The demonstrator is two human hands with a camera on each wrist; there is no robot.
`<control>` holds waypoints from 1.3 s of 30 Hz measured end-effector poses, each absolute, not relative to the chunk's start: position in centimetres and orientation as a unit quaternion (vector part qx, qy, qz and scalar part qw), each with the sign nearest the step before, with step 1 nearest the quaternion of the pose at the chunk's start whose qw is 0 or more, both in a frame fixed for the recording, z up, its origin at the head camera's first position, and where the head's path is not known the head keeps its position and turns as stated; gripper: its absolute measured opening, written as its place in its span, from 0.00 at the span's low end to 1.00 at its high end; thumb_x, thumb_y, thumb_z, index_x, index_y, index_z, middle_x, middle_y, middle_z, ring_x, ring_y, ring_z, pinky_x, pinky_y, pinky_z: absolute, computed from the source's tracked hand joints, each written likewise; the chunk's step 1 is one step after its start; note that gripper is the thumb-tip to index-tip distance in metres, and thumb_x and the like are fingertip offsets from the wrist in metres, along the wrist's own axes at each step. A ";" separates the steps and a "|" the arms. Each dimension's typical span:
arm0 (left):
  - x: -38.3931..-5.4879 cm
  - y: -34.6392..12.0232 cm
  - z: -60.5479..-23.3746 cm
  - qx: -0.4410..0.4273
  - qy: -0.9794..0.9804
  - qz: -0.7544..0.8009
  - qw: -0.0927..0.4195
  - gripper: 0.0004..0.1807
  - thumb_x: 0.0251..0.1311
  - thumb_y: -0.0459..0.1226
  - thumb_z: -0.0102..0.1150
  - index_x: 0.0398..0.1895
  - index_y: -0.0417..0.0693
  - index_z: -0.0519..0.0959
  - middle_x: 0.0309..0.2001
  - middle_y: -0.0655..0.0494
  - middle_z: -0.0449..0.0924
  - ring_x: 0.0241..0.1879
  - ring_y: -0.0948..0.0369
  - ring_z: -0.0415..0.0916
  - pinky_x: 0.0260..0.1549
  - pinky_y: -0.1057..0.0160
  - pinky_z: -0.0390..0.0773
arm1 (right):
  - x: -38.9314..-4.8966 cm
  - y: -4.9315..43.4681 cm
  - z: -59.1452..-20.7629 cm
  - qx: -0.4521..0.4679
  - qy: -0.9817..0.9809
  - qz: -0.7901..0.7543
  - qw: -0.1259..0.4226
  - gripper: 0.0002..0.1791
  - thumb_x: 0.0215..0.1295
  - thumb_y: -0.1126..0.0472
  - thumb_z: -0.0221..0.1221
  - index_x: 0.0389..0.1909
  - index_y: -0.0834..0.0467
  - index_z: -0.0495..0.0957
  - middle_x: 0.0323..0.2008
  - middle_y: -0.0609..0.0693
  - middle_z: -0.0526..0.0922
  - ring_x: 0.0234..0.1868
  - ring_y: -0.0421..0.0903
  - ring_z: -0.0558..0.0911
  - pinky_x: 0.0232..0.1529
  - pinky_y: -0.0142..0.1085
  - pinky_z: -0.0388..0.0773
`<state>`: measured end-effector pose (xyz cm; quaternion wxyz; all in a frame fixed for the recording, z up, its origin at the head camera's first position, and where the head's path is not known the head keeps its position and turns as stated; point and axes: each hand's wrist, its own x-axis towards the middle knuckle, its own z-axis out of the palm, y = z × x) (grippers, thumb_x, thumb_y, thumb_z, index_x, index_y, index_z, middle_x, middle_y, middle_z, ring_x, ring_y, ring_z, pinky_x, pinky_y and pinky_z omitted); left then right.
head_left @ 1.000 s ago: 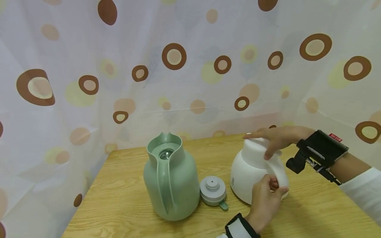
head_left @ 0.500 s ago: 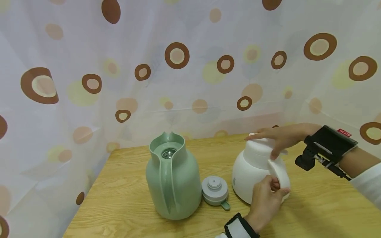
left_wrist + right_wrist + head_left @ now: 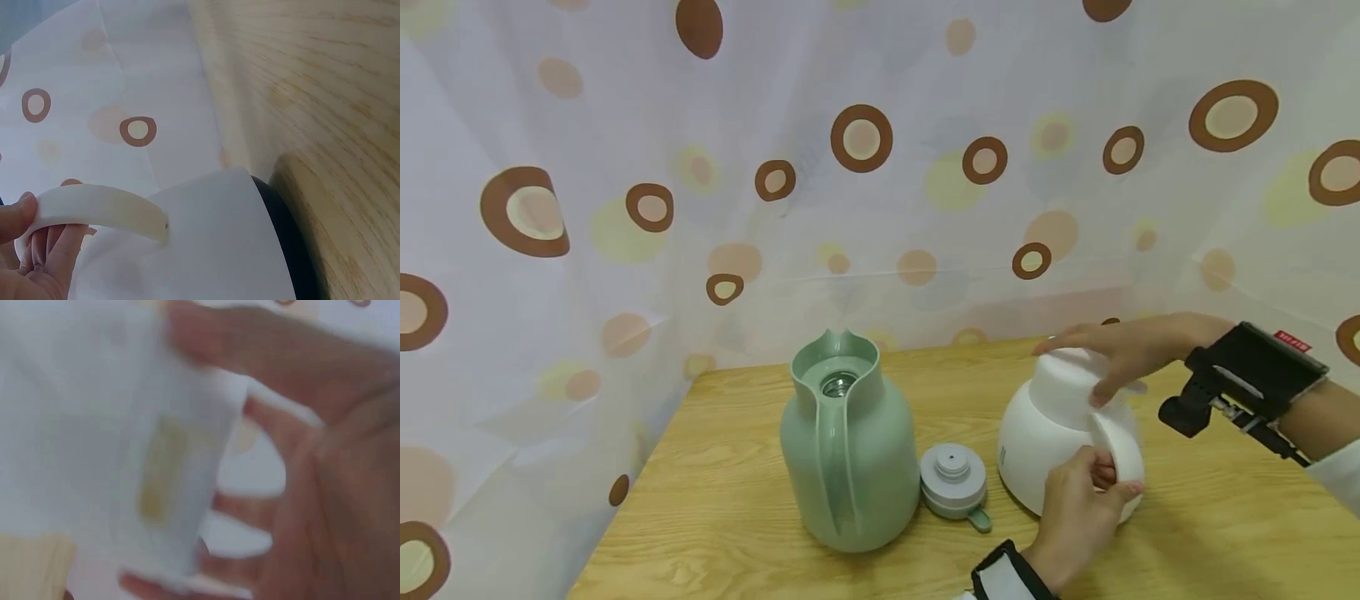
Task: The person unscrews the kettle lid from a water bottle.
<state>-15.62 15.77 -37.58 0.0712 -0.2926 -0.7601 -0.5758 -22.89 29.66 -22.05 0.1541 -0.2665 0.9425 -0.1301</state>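
Observation:
A white thermos jug (image 3: 1037, 450) stands upright on the table at the right. My left hand (image 3: 1081, 508) grips its curved handle (image 3: 1122, 446); the left wrist view shows the fingers hooked through the handle (image 3: 106, 203) with the thumb over its outside. My right hand (image 3: 1138, 346) spans the jug's lid (image 3: 1071, 362) from above, thumb on the near side and fingers across to the far side. The right wrist view is blurred, with the fingers spread round the white top (image 3: 125, 425). A green thermos jug (image 3: 857, 458) stands open-topped to the left.
A grey stopper (image 3: 953, 479) with a green tab lies between the two jugs, close to the green one. The wooden table (image 3: 700, 483) ends at the back against a white curtain (image 3: 850, 233) patterned with brown circles.
The whole scene has shifted slightly rightward in the head view. Both hands keep their hold on the white jug, and any turning of its lid is too slight to tell.

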 end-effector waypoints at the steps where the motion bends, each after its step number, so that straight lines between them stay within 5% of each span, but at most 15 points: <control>1: -15.6 15.8 -37.5 -0.288 -0.760 -0.579 0.065 0.09 0.51 0.36 0.66 0.33 0.47 0.75 0.27 0.69 0.74 0.29 0.77 0.69 0.28 0.82 0.68 | -22.7 29.4 -22.4 -0.259 0.951 -0.109 0.128 0.42 0.53 0.47 0.64 0.66 0.57 0.60 0.62 0.67 0.57 0.54 0.62 0.67 0.41 0.53 0.71; 4: -15.4 16.0 -37.4 -0.274 -0.759 -0.589 0.045 0.09 0.51 0.36 0.66 0.32 0.48 0.75 0.26 0.71 0.73 0.28 0.77 0.69 0.28 0.81 0.68 | -22.2 28.5 -23.7 -0.244 0.968 -0.045 0.043 0.40 0.57 0.38 0.56 0.63 0.60 0.63 0.56 0.72 0.63 0.38 0.55 0.78 0.31 0.46 0.75; 7: -15.2 16.1 -37.3 -0.267 -0.757 -0.596 0.029 0.09 0.51 0.35 0.67 0.31 0.48 0.75 0.26 0.71 0.72 0.29 0.77 0.69 0.28 0.80 0.69 | -21.6 27.9 -25.1 -0.236 0.971 -0.004 -0.034 0.37 0.60 0.39 0.54 0.60 0.63 0.66 0.50 0.74 0.67 0.25 0.50 0.78 0.20 0.40 0.73; 15: -15.0 16.0 -37.5 -0.284 -0.759 -0.584 0.044 0.09 0.52 0.36 0.65 0.33 0.47 0.75 0.28 0.70 0.73 0.29 0.77 0.69 0.28 0.81 0.68 | -21.2 28.3 -27.9 -0.221 0.956 0.013 -0.191 0.28 0.61 0.44 0.57 0.56 0.58 0.71 0.48 0.66 0.72 0.42 0.69 0.72 0.30 0.55 0.74; 23: -15.1 15.7 -37.6 -0.282 -0.754 -0.592 0.042 0.09 0.53 0.38 0.64 0.33 0.46 0.75 0.28 0.70 0.72 0.31 0.76 0.69 0.28 0.80 0.69 | -21.6 28.5 -28.1 -0.249 0.941 0.023 -0.226 0.27 0.59 0.44 0.58 0.53 0.57 0.74 0.47 0.63 0.74 0.43 0.63 0.74 0.38 0.56 0.72; 39: -15.2 15.6 -37.3 -0.275 -0.748 -0.603 0.040 0.09 0.52 0.38 0.64 0.32 0.46 0.75 0.28 0.69 0.72 0.30 0.76 0.70 0.28 0.79 0.70 | -21.8 28.6 -27.7 -0.277 0.929 0.037 -0.242 0.27 0.57 0.47 0.60 0.53 0.58 0.75 0.47 0.62 0.74 0.40 0.61 0.76 0.31 0.52 0.75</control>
